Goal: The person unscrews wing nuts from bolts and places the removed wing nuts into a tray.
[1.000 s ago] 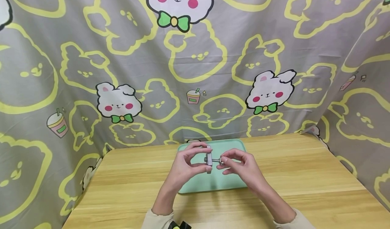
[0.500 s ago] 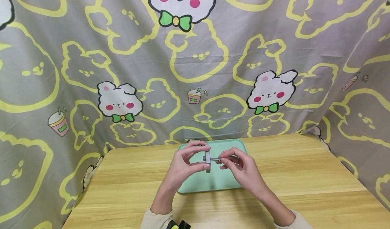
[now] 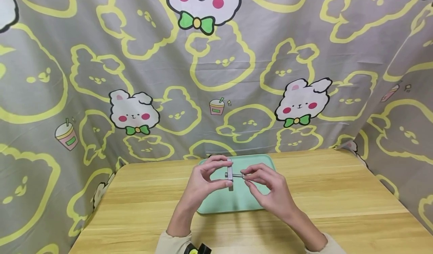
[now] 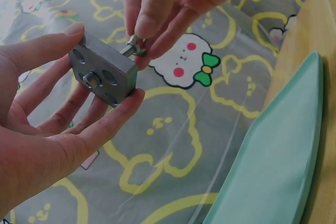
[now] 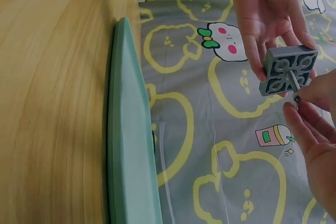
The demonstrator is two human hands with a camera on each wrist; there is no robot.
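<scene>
My left hand (image 3: 204, 179) grips a square grey metal block (image 3: 230, 168) by its edges, thumb below and fingers above. In the left wrist view the block shows several round holes, with a bolt head (image 4: 90, 80) at its middle. The bolt's shank (image 3: 238, 176) sticks out of the ribbed other face, toward my right hand (image 3: 270, 188). At the shank's end sits a small metal piece like a wing nut (image 4: 137, 45). My right thumb and fingers pinch it, partly hiding it. Both hands hold the parts above the tray.
A mint-green tray (image 3: 250, 201) lies on the wooden table (image 3: 145, 201) beneath the hands. A patterned grey curtain (image 3: 169, 107) hangs behind the table and along both sides.
The right fingers have shifted their hold at the shank's end, with the thumb lower and farther from the index finger. The left hand and block have barely moved.
</scene>
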